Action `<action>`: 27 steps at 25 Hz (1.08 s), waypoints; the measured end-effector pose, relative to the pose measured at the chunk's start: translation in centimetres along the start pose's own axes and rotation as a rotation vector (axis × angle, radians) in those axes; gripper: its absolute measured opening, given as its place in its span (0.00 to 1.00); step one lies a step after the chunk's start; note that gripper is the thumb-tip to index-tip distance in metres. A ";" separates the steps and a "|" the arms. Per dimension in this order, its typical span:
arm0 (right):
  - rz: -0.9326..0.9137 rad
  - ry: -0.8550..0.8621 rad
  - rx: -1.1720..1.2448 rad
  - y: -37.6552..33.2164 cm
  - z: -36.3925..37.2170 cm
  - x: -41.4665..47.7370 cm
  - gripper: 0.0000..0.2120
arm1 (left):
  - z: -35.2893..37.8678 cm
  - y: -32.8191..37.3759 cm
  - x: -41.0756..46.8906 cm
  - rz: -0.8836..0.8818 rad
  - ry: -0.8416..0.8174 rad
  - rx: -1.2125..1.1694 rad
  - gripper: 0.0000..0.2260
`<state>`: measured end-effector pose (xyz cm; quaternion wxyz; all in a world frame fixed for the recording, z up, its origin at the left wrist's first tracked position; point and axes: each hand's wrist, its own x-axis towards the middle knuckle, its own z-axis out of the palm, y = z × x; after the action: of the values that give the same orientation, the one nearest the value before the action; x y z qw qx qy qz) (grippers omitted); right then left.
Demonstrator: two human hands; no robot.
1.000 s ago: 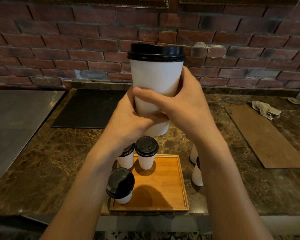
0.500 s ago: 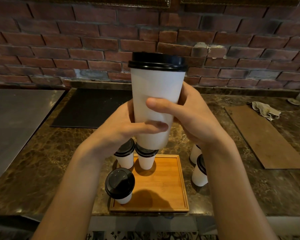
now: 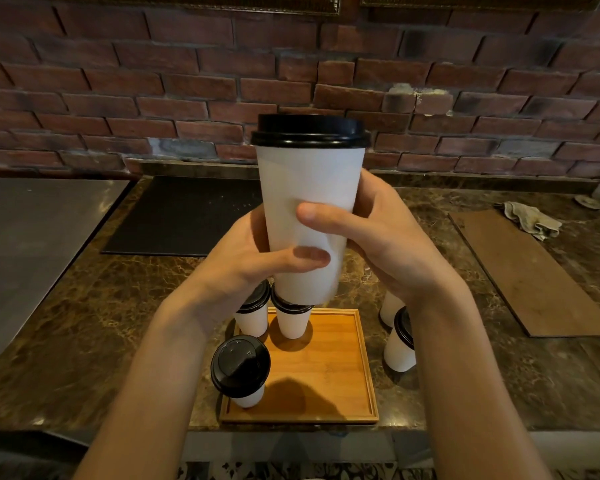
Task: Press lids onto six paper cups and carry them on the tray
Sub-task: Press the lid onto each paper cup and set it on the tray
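Note:
A white paper cup (image 3: 309, 202) with a black lid (image 3: 310, 131) is held upright in the air above the wooden tray (image 3: 329, 368). My left hand (image 3: 250, 268) grips its lower part from the left, thumb across the front. My right hand (image 3: 385, 237) grips it from the right, thumb on the front. On the tray stand three lidded cups: one at the front left (image 3: 241, 370), two at the back left (image 3: 255, 313) (image 3: 293, 323), partly hidden by the held cup. Two more cups (image 3: 400, 344) (image 3: 390, 306) stand on the counter right of the tray, behind my right forearm.
The tray sits at the front edge of a brown marble counter (image 3: 101, 323). A black mat (image 3: 184, 216) lies at the back, a metal surface (image 3: 25, 237) at the left. A brown board (image 3: 534, 275) and a crumpled cloth (image 3: 530, 220) lie at the right. A brick wall backs the counter.
Both hands have lowered the lidded cup toward the tray. The left thumb has slid across the cup's front. The cups on the tray have not moved.

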<state>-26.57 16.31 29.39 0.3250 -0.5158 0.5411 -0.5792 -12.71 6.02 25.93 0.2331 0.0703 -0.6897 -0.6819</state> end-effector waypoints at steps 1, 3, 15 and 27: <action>-0.009 0.017 -0.009 -0.1 0.1 0.0 0.24 | 0.0 0.0 0.0 0.009 0.017 -0.009 0.24; -0.028 0.051 -0.031 -0.1 0.4 0.0 0.24 | 0.2 0.0 0.1 0.027 0.036 -0.017 0.23; -0.005 0.367 -0.398 -0.6 2.8 0.0 0.37 | 1.1 0.3 0.6 -0.006 0.309 0.201 0.31; -0.001 0.541 -0.518 0.0 3.2 0.3 0.44 | 1.9 -0.9 1.6 0.059 0.415 0.311 0.25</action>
<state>-23.57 15.09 29.08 0.0288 -0.4096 0.7357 -0.5387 -15.13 7.04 25.49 0.3761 0.2235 -0.7253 -0.5315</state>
